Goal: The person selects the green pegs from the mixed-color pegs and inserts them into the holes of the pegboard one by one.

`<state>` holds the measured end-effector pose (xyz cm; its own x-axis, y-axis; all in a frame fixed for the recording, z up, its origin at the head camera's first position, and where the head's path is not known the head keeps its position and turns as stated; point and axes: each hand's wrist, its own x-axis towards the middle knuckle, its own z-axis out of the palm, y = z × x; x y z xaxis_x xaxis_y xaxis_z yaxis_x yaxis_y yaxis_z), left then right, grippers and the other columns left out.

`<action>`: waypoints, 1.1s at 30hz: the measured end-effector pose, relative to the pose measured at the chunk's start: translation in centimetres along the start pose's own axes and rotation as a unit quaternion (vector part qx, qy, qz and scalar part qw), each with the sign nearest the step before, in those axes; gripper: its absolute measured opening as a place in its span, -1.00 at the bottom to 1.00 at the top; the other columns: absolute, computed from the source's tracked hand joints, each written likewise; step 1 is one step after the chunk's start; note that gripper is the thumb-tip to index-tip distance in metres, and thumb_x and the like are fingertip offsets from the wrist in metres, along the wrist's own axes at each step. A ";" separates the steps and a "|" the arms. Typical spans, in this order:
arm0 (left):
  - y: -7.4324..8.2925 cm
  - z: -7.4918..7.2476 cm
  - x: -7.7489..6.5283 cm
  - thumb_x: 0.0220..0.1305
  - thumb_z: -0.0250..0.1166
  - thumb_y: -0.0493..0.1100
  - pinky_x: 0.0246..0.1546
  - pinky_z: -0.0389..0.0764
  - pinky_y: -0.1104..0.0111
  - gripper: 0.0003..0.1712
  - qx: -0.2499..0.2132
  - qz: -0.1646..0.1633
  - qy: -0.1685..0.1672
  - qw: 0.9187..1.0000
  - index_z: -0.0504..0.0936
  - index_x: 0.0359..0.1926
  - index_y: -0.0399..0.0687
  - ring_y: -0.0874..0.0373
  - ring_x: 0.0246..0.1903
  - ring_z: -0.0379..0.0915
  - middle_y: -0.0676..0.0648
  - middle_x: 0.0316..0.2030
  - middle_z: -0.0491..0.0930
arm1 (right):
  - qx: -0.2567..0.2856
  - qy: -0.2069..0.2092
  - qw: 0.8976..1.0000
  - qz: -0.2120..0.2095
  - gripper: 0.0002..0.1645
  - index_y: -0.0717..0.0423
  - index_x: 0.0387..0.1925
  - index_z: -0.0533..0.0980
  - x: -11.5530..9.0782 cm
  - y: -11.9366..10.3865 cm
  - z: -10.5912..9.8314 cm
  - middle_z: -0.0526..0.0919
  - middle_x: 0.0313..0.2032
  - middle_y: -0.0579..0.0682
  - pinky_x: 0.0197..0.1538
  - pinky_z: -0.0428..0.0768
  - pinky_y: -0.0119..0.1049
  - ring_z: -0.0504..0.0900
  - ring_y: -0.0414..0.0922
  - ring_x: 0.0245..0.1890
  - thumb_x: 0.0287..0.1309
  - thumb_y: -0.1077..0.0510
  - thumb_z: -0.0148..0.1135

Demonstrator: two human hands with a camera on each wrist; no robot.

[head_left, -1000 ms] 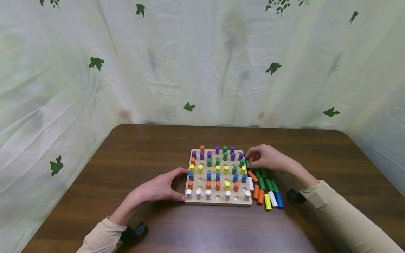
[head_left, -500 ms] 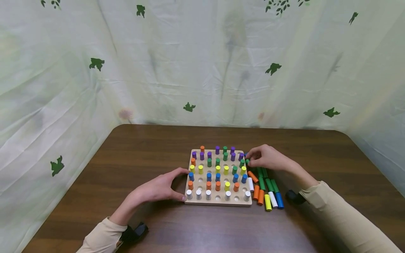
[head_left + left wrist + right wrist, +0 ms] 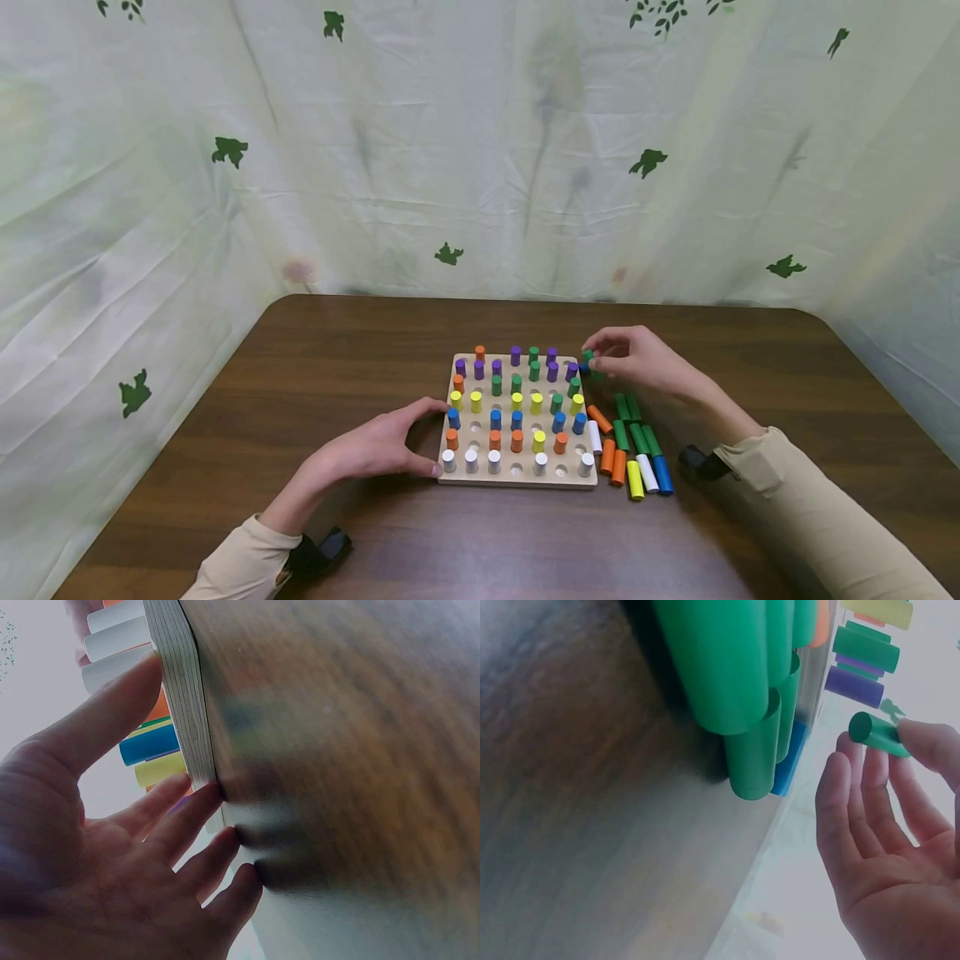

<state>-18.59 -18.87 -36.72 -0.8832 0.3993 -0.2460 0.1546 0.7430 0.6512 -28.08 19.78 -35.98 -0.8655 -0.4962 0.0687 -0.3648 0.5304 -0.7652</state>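
A wooden pegboard (image 3: 517, 482) bears upright pegs in orange, purple, green, yellow, blue and white. At its left side lies my left hand (image 3: 375, 442), thumb at the near corner and index finger farther along the same edge. The left wrist view has the thumb (image 3: 112, 712) against the board's side, with the other fingertips down by the table. My right hand (image 3: 641, 362) is raised just beyond the board's right edge. It pinches a green peg (image 3: 877, 735) between thumb and fingertips; that peg stays clear of the holes.
Loose pegs lie right of the board: several green ones (image 3: 637, 438), orange (image 3: 618, 467), yellow (image 3: 635, 481), white (image 3: 647, 472) and blue (image 3: 662, 475). Several board holes hold no peg. A brown table (image 3: 360, 350) carries everything, with a pale leaf-patterned curtain (image 3: 495, 167) behind.
My right hand has picked up a green peg from the loose pile and moved up and slightly away with it. The left hand and the pegboard keep their places.
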 end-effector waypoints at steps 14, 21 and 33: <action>-0.1 0.0 0.0 -0.04 0.57 0.03 0.24 0.23 -0.12 -0.13 -0.002 -0.001 -0.001 1.000 0.38 0.31 0.15 -0.04 0.23 0.26 -0.08 0.32 0.33 | 0.007 0.020 1.000 -0.014 -0.67 0.24 -0.01 0.58 0.9 -0.2 0.2 0.64 -0.17 0.08 -0.18 0.65 -0.05 0.64 0.09 -0.28 0.24 0.16 0.33; 0.0 0.0 -0.1 -0.05 0.57 0.04 0.23 0.24 -0.11 -0.12 0.002 0.007 0.000 1.000 0.38 0.31 0.15 -0.04 0.23 0.27 -0.08 0.31 0.34 | -0.006 0.033 0.999 -0.011 -0.71 0.17 -0.03 0.60 1.6 -0.2 0.3 0.64 -0.14 0.05 -0.16 0.65 -0.12 0.63 0.01 -0.18 0.23 0.17 0.35; -0.1 0.0 0.0 -0.05 0.57 0.04 0.23 0.25 -0.10 -0.12 0.000 0.007 0.000 1.000 0.38 0.31 0.14 -0.04 0.22 0.27 -0.09 0.31 0.34 | 0.002 0.017 1.000 -0.017 -0.74 0.21 -0.05 0.59 2.4 0.0 0.5 0.65 -0.10 0.11 0.01 0.59 -0.04 0.62 0.05 -0.08 0.23 0.22 0.33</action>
<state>-18.58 -18.94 -36.78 -0.8809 0.4093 -0.2379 0.1664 0.7382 0.6538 -29.99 18.25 -36.13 -0.8639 -0.4900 0.1161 -0.3925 0.5109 -0.7648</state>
